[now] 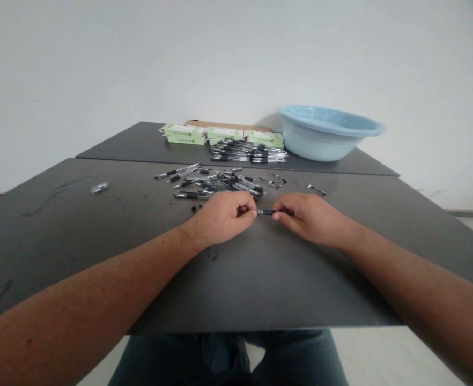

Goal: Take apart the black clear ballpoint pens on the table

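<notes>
Type of premises: not determinable with certainty; you sit in a plain indoor room, consistent with a simple workroom. Your dark table bears loose pens across its middle, with more pens in a stack beyond them. At the table's far side you have green-and-white boxes and a light blue basin. Behind the table stands a bare white wall; below it shows pale flooring.

green boxes | printed characters on sides | wording unreadable (far too small)
</notes>
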`<action>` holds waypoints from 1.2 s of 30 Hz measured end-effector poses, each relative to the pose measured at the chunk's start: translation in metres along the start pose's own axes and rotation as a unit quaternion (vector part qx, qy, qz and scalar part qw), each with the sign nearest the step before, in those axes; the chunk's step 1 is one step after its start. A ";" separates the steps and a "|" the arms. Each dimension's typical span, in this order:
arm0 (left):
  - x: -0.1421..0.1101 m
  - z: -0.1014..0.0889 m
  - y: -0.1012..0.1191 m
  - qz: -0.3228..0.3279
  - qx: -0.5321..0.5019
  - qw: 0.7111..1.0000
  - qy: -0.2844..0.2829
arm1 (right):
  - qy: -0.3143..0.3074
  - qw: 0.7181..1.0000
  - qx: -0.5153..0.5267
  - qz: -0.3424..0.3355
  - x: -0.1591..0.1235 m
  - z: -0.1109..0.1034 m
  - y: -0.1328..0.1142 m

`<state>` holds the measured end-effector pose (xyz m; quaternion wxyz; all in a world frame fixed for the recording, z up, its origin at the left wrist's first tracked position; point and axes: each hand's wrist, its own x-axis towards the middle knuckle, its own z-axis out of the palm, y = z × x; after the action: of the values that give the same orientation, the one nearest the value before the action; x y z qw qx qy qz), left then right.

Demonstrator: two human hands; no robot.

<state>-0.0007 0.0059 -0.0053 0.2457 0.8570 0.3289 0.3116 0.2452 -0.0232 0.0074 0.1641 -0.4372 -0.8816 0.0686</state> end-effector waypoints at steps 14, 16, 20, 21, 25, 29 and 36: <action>-0.001 0.000 0.000 -0.003 0.005 1.000 -0.001 | 0.013 1.000 0.024 0.012 0.000 -0.001 -0.001; 0.000 0.000 0.000 -0.002 0.006 1.000 -0.001 | 0.003 1.000 0.014 0.013 0.000 -0.001 -0.002; 0.000 0.001 -0.001 0.002 0.008 1.000 -0.003 | -0.014 1.000 0.018 0.001 0.000 -0.001 -0.001; -0.001 0.001 -0.001 0.003 0.006 1.000 -0.003 | -0.006 1.000 0.026 0.008 0.000 -0.001 -0.001; -0.001 0.001 -0.002 0.007 0.009 1.000 -0.001 | -0.003 1.000 0.010 0.008 0.000 -0.001 -0.001; 0.000 0.001 -0.002 0.006 0.013 1.000 -0.005 | -0.011 1.000 0.017 0.002 0.000 -0.001 -0.002; 0.000 0.001 -0.002 0.008 0.018 1.000 -0.010 | -0.020 1.000 0.010 -0.009 0.001 -0.001 -0.001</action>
<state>-0.0012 0.0069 -0.0072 0.2308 0.8669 0.3248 0.2995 0.2441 -0.0233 0.0090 0.1515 -0.4265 -0.8877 0.0844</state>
